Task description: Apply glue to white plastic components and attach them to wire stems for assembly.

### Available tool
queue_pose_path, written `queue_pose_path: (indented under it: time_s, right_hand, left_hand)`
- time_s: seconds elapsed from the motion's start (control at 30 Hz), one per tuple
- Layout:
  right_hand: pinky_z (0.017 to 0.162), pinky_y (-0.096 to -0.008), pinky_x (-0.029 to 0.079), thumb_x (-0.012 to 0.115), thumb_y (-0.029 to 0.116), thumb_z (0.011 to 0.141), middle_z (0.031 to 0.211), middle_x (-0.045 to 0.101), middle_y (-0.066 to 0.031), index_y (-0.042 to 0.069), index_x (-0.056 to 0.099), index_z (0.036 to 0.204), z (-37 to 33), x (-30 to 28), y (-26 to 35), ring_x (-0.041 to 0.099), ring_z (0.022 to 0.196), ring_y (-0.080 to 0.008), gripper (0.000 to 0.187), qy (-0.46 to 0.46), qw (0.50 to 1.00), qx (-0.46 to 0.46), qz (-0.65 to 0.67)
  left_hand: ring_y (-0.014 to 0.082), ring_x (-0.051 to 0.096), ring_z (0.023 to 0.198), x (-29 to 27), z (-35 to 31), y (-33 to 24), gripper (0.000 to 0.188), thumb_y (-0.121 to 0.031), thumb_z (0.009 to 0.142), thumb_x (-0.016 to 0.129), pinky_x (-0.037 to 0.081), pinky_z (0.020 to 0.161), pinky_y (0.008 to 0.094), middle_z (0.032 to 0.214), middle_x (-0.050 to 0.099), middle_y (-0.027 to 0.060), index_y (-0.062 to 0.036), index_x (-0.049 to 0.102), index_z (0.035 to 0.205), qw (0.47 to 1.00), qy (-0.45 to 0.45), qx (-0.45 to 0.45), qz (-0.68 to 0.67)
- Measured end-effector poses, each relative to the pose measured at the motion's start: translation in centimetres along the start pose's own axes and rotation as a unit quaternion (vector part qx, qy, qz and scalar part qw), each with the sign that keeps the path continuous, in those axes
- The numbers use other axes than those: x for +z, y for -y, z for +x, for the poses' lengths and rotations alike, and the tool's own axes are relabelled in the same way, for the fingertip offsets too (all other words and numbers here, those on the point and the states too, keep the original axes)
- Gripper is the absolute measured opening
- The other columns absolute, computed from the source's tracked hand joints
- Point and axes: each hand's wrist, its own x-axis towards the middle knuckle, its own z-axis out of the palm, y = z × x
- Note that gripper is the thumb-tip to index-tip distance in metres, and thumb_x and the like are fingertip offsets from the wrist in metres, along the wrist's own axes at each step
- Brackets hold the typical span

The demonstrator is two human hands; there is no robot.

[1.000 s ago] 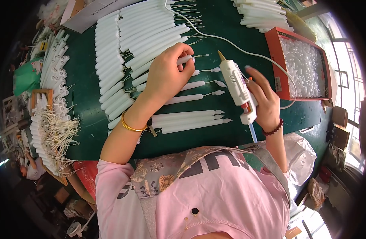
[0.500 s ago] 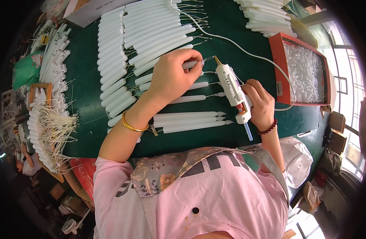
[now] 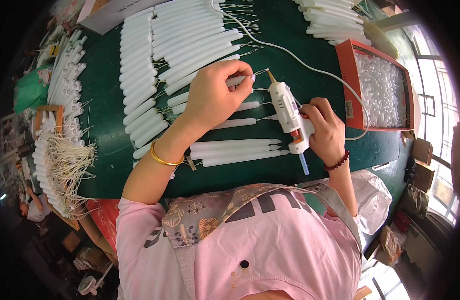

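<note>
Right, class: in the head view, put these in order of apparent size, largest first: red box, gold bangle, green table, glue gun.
1. Green table, though partly covered
2. Red box
3. Glue gun
4. Gold bangle

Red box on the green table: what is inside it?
A heap of small, shiny, whitish pieces lies inside the red box. The top layer hides the box's floor and whatever lies deeper, so neither can be seen.
</note>
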Motion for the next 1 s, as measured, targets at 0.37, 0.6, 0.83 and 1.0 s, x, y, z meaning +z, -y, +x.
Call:
queue_pose_path:
  time_s: [0.37,0.6,0.83,1.0]
  right_hand:
    - [0.093,-0.0389,0.054,0.071,-0.016,0.069,0.134,0.059,-0.0113,0.007,0.070,0.115,-1.0,-11.2,-0.4,0.064,0.116,-0.0312,0.051,0.126,0.989,0.070,0.008]
    - [0.074,-0.0301,0.054,0.073,0.003,0.090,0.095,0.075,-0.0098,-0.001,0.076,0.106,1.5,-12.2,-14.3,0.066,0.080,-0.0165,0.017,-0.035,0.963,0.263,-0.043]
    - [0.083,-0.0398,0.056,0.077,0.015,0.085,0.097,0.071,-0.0147,0.003,0.077,0.098,1.6,-8.2,-17.0,0.071,0.088,-0.0316,0.018,0.005,0.968,0.249,-0.029]
    - [0.079,-0.0323,0.054,0.071,0.008,0.093,0.100,0.072,-0.0105,-0.001,0.073,0.104,1.1,-8.4,-17.1,0.067,0.081,-0.0215,0.014,-0.071,0.977,0.189,-0.068]
  left_hand:
    - [0.0236,0.069,0.075,0.3,-0.4,0.6,0.009,-0.006,0.089,0.073,0.055,0.072,0.0321,0.085,0.072,0.0111,0.0008,0.070,0.093,0.999,0.018,0.000,0.038]
    - [0.0196,0.067,0.073,0.7,-0.5,0.1,0.008,-0.006,0.090,0.072,0.054,0.070,0.0309,0.084,0.071,0.0097,0.0012,0.069,0.093,0.995,0.063,-0.060,0.045]
    - [0.0193,0.067,0.072,0.3,-0.3,0.0,0.008,-0.005,0.090,0.072,0.054,0.070,0.0299,0.083,0.071,0.0098,0.0016,0.069,0.093,0.998,0.045,-0.035,0.030]
    - [0.0202,0.069,0.074,-0.1,-0.6,0.0,0.007,-0.005,0.090,0.072,0.056,0.071,0.0301,0.084,0.072,0.0104,0.0016,0.070,0.093,0.998,0.042,-0.037,0.029]
